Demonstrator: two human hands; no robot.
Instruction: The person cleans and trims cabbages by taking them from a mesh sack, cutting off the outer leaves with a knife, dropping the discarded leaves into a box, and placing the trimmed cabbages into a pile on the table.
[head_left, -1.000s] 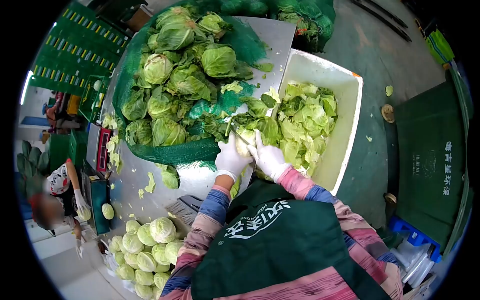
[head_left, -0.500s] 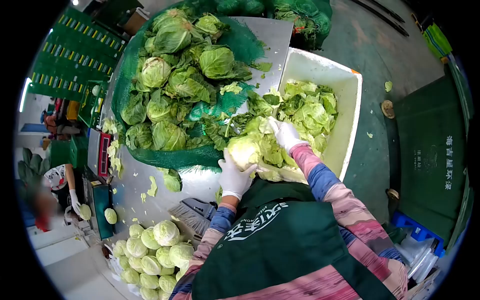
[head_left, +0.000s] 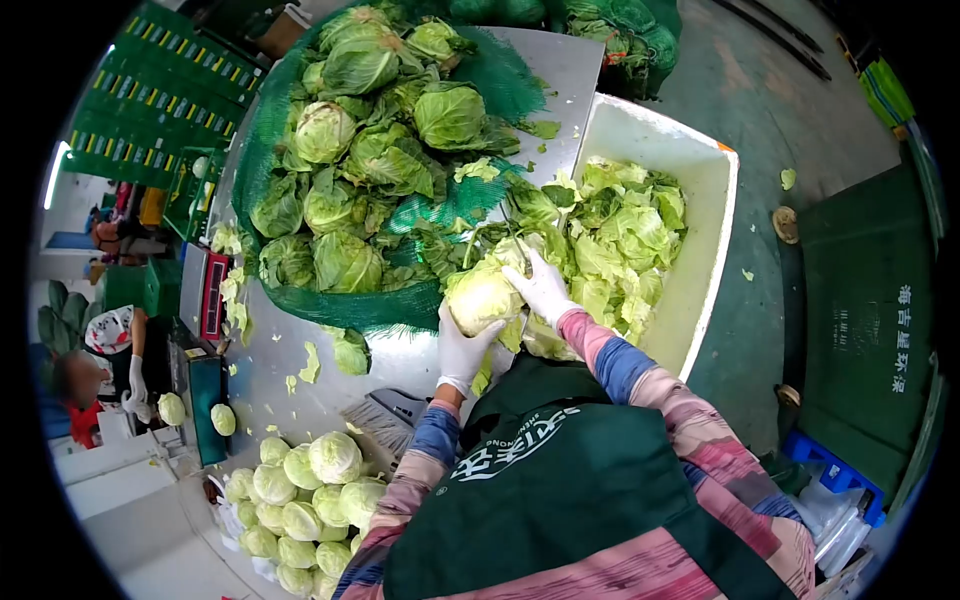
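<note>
A pale green cabbage (head_left: 482, 297) is held at the near edge of the metal table. My left hand (head_left: 464, 350), in a white glove, cups it from below and the left, fingers wrapped round its side. On its right side my right hand (head_left: 541, 287), also gloved, presses its fingers against the head and its outer leaves. Whether a leaf is pinched in those fingers I cannot make out. To the right, a white foam box (head_left: 712, 240) holds loose cabbage leaves (head_left: 625, 245).
Untrimmed cabbages (head_left: 345, 262) are heaped on a green mesh net (head_left: 350, 312) to the left. Pale trimmed cabbages (head_left: 301, 520) are piled at lower left. A brush (head_left: 385, 418) lies near my left forearm. A co-worker (head_left: 115, 345) stands far left; a green bin (head_left: 865, 290) stands right.
My right hand has come back from the foam box side onto the cabbage. The cabbage has turned slightly in my left hand. The view has shifted a little.
</note>
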